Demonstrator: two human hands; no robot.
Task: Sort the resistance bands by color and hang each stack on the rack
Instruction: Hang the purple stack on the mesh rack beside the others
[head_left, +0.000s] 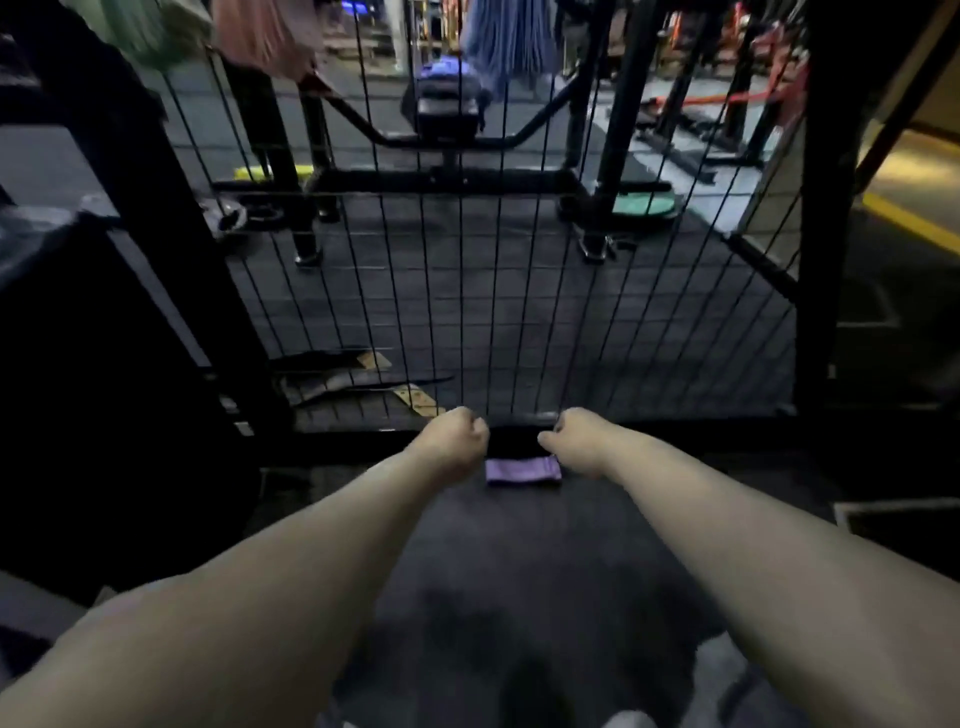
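A black resistance band (514, 439) lies flat on the dark floor at the foot of the wire grid rack (519, 291). My left hand (454, 441) grips its left end and my right hand (576, 441) grips its right end, fingers curled. Just in front of it lies a purple band (523, 471), untouched, between my wrists. High on the rack hang stacks of bands: green (140, 31) at the top left, pink (265, 36) beside it, blue (511, 36) further right.
Black posts (826, 208) frame the grid on both sides. Behind the grid stand a gym machine (447, 114) and a teal pad (644, 205). A dark cabinet (104, 338) rises at the left. Flat scraps (358, 384) lie near the rack's base.
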